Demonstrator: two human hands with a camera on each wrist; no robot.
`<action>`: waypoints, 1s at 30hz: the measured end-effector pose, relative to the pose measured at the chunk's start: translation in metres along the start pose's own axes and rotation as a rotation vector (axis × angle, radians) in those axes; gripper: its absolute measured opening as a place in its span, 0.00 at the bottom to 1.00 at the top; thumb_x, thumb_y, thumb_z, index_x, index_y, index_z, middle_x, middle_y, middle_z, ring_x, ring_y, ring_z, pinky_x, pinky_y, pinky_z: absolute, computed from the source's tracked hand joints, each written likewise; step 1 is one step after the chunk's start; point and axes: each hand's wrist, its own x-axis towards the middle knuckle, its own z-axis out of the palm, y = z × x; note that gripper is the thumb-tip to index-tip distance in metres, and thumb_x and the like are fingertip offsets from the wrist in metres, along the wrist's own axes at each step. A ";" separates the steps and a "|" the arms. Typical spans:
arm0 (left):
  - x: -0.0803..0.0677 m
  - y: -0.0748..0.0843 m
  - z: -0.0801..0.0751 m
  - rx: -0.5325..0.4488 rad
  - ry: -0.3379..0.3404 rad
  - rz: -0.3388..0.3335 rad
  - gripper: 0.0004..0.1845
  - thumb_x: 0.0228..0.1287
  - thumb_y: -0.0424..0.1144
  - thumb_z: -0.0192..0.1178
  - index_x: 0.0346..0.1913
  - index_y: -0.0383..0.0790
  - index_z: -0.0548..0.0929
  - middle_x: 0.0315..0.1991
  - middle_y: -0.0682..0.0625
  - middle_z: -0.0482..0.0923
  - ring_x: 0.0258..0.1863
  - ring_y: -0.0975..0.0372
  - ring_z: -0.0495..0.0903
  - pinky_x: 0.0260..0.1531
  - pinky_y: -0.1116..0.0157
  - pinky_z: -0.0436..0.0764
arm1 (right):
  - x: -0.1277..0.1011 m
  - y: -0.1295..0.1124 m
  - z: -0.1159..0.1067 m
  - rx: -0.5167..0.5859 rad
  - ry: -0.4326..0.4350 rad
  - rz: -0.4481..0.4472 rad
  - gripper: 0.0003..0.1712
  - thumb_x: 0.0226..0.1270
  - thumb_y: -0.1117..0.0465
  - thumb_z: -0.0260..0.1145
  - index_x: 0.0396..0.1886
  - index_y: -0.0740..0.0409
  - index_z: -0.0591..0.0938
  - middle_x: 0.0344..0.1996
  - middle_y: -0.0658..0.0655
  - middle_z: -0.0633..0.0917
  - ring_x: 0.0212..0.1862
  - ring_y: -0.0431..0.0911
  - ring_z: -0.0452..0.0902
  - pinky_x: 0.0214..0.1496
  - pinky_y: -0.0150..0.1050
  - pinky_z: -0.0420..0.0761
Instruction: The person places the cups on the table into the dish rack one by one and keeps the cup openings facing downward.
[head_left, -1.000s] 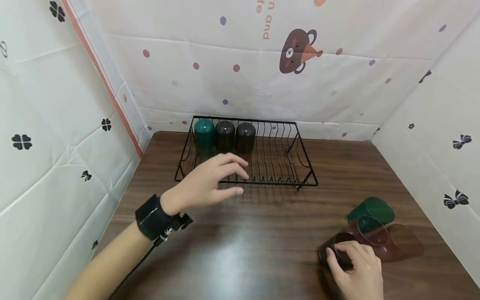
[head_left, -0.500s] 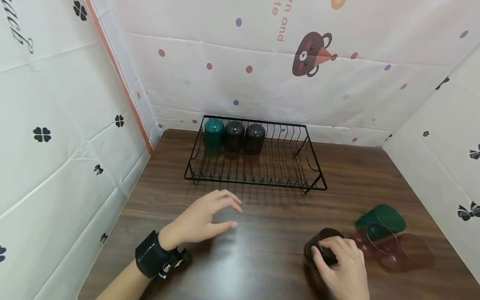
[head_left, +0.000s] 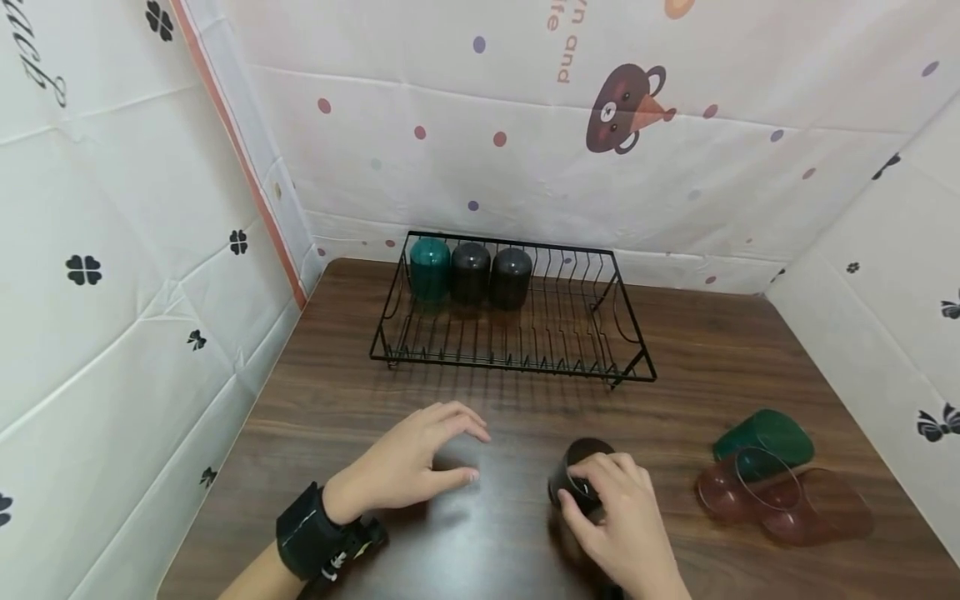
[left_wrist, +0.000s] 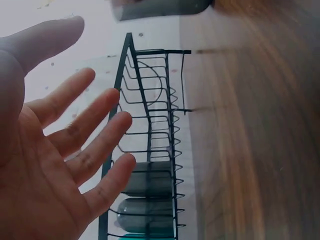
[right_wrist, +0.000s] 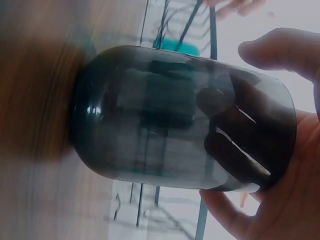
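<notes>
My right hand holds a dark smoky tumbler near its rim, mouth up, low over the right-middle part of the table. In the right wrist view the fingers show through the tumbler's clear wall, and its rounded base faces the wood. My left hand hovers to the left of it, fingers spread and relaxed, holding nothing. The left wrist view shows that bare palm beside the rack. At the back, the black wire dish rack bears a teal tumbler and two dark tumblers, all upside down.
On the right, a green tumbler and reddish tumblers lie on their sides close together on the wooden table. Patterned white sheets hang behind the table and along both sides.
The right hand has carried the dark tumbler leftward, away from the reddish ones. My left hand has drawn back from the rack toward the front of the table. The head view has shifted slightly.
</notes>
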 end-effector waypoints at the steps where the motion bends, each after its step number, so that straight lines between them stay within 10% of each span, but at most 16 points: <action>1: 0.000 0.000 0.002 0.006 -0.008 -0.007 0.22 0.68 0.55 0.65 0.62 0.58 0.78 0.63 0.66 0.73 0.65 0.67 0.73 0.65 0.52 0.75 | 0.002 -0.003 0.002 0.003 -0.017 -0.010 0.12 0.53 0.57 0.79 0.37 0.44 0.85 0.37 0.38 0.85 0.43 0.36 0.73 0.47 0.46 0.71; 15: 0.007 -0.008 0.019 0.047 -0.109 -0.065 0.42 0.62 0.57 0.70 0.76 0.58 0.64 0.72 0.59 0.69 0.71 0.61 0.69 0.67 0.48 0.73 | 0.023 -0.031 0.027 0.064 -0.095 -0.164 0.10 0.57 0.57 0.75 0.40 0.46 0.86 0.39 0.36 0.83 0.46 0.34 0.71 0.51 0.44 0.73; 30: 0.012 -0.016 0.035 0.016 -0.096 -0.042 0.42 0.59 0.62 0.70 0.75 0.59 0.65 0.68 0.60 0.72 0.67 0.64 0.74 0.66 0.54 0.75 | 0.035 -0.052 0.040 0.110 -0.175 -0.184 0.08 0.62 0.55 0.75 0.40 0.42 0.86 0.40 0.36 0.84 0.47 0.33 0.72 0.51 0.42 0.73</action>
